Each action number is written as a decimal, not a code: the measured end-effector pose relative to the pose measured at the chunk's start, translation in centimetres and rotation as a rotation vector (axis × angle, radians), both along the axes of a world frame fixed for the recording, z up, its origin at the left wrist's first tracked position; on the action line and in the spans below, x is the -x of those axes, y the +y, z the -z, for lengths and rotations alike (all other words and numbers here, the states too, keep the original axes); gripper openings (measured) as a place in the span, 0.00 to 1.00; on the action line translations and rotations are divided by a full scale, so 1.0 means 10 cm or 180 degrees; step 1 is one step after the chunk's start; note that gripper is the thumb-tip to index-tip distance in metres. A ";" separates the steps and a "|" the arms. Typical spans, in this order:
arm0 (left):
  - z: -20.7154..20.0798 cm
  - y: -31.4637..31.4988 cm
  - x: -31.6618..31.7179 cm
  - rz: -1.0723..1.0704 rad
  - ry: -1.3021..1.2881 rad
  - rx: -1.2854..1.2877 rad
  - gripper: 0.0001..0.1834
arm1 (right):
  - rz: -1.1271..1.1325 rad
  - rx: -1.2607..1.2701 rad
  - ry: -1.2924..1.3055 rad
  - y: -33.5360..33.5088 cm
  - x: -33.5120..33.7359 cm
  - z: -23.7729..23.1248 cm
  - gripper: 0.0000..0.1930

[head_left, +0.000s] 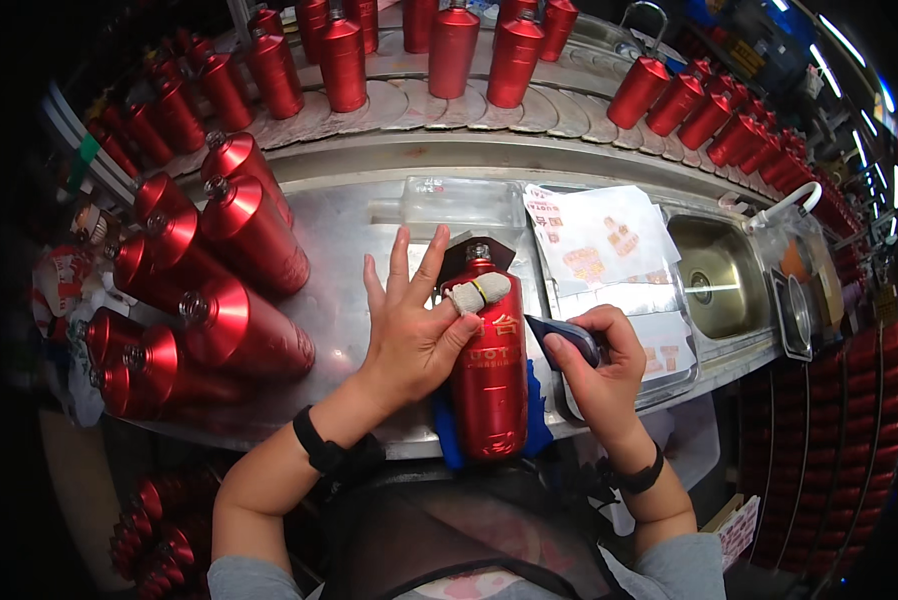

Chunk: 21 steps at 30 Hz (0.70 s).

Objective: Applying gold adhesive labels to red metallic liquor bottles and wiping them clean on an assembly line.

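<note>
L hand [409,345]: three fingers spread & free, index in a pale cloth finger wrap w/ yellow band [480,292] laid across the shoulder of a glossy red metallic bottle w/ clear knobbed top [487,400]; thumb at its 9 o'clock edge. Steadying, not gripping round, I'd judge. R hand [609,365] pinches a dark blue wedge-shaped scraper [569,343], tip just beside or touching the bottle's 3 o'clock side, can't tell which. Bottle's at ctr, top twd 12, on a blue cloth [539,410], lying or leaning back.

Progress: pale lettering is on the bottle's front, so that part looks done; smoothing w/ scraper seems in hand. Can't tell if any film's left to peel. White sheets w/ red-orange print [609,235] lie at 2 o'clock, so prob. more to apply. Cluster of red bottles [254,235] at 9–10 waits nearby; lettering on those unclear. More red bottles on the plated conveyor [399,103], 11 to 1; can't tell if finished.
</note>
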<state>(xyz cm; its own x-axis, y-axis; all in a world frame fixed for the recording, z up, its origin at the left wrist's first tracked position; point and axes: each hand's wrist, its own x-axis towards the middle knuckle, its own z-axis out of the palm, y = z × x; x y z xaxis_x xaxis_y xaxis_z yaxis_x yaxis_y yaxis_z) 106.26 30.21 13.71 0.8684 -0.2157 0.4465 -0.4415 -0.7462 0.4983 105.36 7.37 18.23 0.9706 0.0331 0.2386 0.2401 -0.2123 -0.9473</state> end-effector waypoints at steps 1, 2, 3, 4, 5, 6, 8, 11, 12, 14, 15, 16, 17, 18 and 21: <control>0.06 -0.02 0.02 0.0007 0.0162 0.0220 0.20 | -0.0091 0.0472 -0.0528 0.00 -0.05 -0.02 0.09; 0.09 -0.04 0.05 0.0023 0.0332 0.0439 0.20 | -0.0172 0.0945 -0.1047 0.00 -0.10 -0.05 0.09; 0.12 -0.04 0.10 0.0039 0.0347 0.0430 0.20 | -0.0260 0.1024 -0.1204 0.06 -0.15 -0.15 0.09; 0.16 -0.04 0.16 -0.0030 0.0436 0.0592 0.21 | -0.0382 0.1102 -0.1567 0.11 -0.22 -0.20 0.09; 0.18 -0.03 0.21 -0.0101 0.0528 0.0761 0.21 | -0.0412 0.1100 -0.1589 0.20 -0.27 -0.23 0.10; 0.19 -0.03 0.28 -0.0062 0.0549 0.0767 0.21 | -0.0422 0.1115 -0.1607 0.26 -0.30 -0.26 0.11; 0.21 0.04 0.41 -0.0138 0.0768 0.0587 0.25 | -0.0697 0.1758 -0.2269 0.32 -0.47 -0.29 0.11; 0.25 0.15 0.60 -0.0149 0.0983 0.0947 0.25 | -0.1034 0.2192 -0.2365 0.40 -0.34 -0.26 0.09; 0.26 0.18 0.65 -0.0140 0.1051 0.1209 0.24 | -0.1291 0.2339 -0.2412 0.41 -0.24 -0.26 0.08; 0.21 0.21 0.69 -0.0210 0.1113 0.1334 0.24 | -0.1750 0.2258 -0.2212 0.29 -0.01 -0.24 0.09; 0.21 0.20 0.68 -0.0093 0.1100 0.1576 0.24 | -0.1929 0.2244 -0.2138 0.22 0.11 -0.23 0.09; 0.20 0.20 0.66 0.0033 0.1083 0.1812 0.24 | -0.2098 0.2230 -0.2062 0.17 0.17 -0.23 0.10; 0.18 0.16 0.61 0.0118 0.0996 0.1816 0.25 | -0.2101 0.2228 -0.2098 0.16 0.20 -0.24 0.11; 0.19 0.17 0.60 0.0139 0.1026 0.1805 0.25 | -0.2078 0.2222 -0.2068 0.21 0.21 -0.28 0.11; 0.21 0.12 0.57 0.0069 0.1216 0.2466 0.25 | -0.1225 0.2782 -0.2472 0.51 -0.01 -0.43 0.16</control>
